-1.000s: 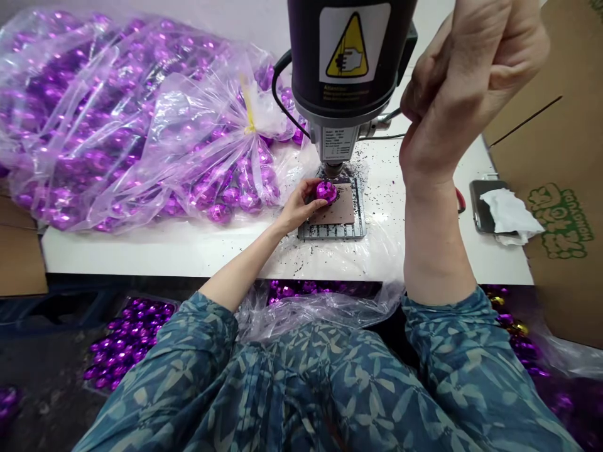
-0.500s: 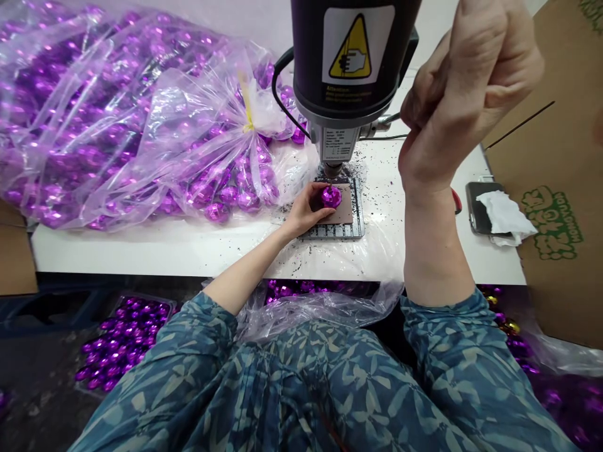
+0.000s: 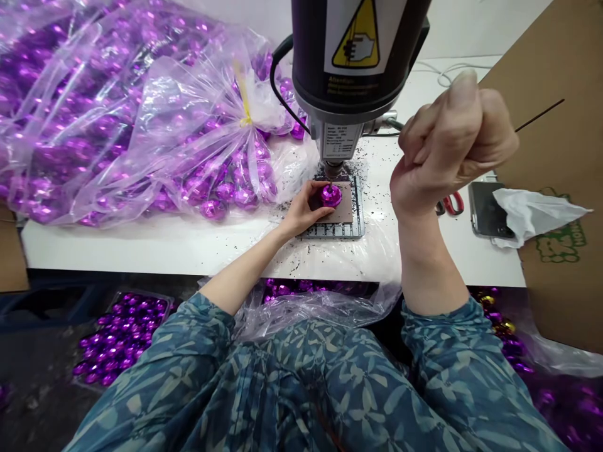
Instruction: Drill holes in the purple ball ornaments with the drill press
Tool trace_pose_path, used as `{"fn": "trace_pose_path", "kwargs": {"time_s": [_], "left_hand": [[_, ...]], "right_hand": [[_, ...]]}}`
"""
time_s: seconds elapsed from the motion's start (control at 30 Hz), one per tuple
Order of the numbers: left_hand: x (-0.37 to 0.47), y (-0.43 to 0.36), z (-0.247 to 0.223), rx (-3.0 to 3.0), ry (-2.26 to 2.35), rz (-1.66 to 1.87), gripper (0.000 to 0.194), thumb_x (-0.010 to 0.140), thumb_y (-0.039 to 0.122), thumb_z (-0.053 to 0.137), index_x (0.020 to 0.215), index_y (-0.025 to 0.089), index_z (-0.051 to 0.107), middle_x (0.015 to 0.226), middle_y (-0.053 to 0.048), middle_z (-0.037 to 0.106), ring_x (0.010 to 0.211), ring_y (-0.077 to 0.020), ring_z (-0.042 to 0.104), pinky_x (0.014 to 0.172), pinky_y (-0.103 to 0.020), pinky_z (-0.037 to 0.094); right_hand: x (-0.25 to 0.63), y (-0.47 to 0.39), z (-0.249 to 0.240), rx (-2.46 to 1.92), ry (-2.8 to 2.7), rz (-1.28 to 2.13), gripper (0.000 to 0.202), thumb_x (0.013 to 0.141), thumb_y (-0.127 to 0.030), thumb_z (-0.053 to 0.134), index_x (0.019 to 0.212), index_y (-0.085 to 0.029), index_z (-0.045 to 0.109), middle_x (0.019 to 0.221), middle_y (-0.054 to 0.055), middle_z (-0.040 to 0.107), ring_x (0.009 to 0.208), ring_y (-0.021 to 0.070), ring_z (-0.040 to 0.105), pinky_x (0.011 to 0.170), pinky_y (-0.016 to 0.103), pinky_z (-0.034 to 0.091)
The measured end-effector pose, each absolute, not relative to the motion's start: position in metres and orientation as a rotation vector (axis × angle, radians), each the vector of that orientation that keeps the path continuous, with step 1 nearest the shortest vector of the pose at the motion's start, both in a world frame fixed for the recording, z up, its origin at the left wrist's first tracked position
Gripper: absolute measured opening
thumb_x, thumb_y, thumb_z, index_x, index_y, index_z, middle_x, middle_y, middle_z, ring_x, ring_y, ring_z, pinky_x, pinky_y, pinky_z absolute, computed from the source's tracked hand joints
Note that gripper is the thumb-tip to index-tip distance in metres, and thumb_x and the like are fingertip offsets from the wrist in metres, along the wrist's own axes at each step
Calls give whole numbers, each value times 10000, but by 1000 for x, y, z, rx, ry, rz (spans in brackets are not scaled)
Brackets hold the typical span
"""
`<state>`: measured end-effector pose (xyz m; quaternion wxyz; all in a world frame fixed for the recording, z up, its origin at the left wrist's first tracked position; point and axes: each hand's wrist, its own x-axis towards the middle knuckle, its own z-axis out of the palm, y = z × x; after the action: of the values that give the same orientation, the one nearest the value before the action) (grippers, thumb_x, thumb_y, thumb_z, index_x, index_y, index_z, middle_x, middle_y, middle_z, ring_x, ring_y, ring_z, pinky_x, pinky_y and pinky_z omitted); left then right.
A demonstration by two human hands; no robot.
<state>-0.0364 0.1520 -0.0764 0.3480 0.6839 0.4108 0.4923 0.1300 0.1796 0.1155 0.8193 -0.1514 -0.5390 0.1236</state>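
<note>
A shiny purple faceted ball (image 3: 331, 195) rests on a brown board (image 3: 343, 213) on the metal base (image 3: 358, 229) of a bench drill press (image 3: 354, 88). My left hand (image 3: 306, 208) curls around the ball's left side, thumb in front and fingers behind, holding it under the chuck (image 3: 333, 168). The drill tip meets or nearly meets the ball's top. My right hand (image 3: 455, 141) is closed in a fist at the right of the press, around the end of its feed lever (image 3: 394, 123). The fist hides most of the handle.
A big clear bag of purple balls (image 3: 117, 119) lies on the left of the white table (image 3: 117, 248). Dark shavings surround the base. Red-handled scissors (image 3: 453, 204), a phone (image 3: 490, 210) and a tissue (image 3: 532, 210) lie right, beside a cardboard box (image 3: 560, 157). Below left stands a tray of balls (image 3: 122, 339).
My right fist has come down and slightly left with the lever, uncovering more of the scissors. My left hand and the ball have stayed in place. The view has shifted slightly.
</note>
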Motion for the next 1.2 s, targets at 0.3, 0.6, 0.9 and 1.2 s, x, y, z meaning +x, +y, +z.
{"fn": "trace_pose_path", "kwargs": {"time_s": [0.3, 0.6, 0.9, 1.2], "left_hand": [[-38, 155, -83, 1820, 1040, 1309, 660, 919, 603, 833, 1396, 262, 529, 1418, -153, 703, 1365, -321, 700, 1187, -539, 575], [-36, 152, -78, 1779, 1058, 1275, 670, 914, 624, 826, 1396, 271, 523, 1439, -148, 690, 1397, -341, 675, 1223, -597, 535], [-34, 152, -78, 1746, 1106, 1288, 662, 891, 585, 857, 1370, 250, 546, 1397, -147, 710, 1361, -330, 695, 1200, -574, 558], [-32, 144, -77, 1760, 1198, 1392, 630, 922, 612, 817, 1362, 241, 560, 1349, -140, 716, 1280, -307, 721, 1120, -539, 605]], "right_hand": [[136, 189, 87, -386, -1164, 178, 759, 966, -681, 595, 642, -195, 111, 517, -32, 51, 417, 20, 164, 448, 278, 185], [146, 186, 62, -578, -1212, 192, 727, 983, -741, 474, 575, -207, 197, 520, -3, 164, 513, 87, 196, 557, 349, 283], [136, 185, 81, -389, -1138, 184, 796, 966, -649, 601, 570, -182, 92, 424, -42, 129, 395, 31, 152, 464, 293, 159], [124, 210, 189, -638, -1190, 578, 510, 1025, -80, 349, 596, -233, 120, 518, -42, 99, 404, -11, 188, 466, 187, 154]]}}
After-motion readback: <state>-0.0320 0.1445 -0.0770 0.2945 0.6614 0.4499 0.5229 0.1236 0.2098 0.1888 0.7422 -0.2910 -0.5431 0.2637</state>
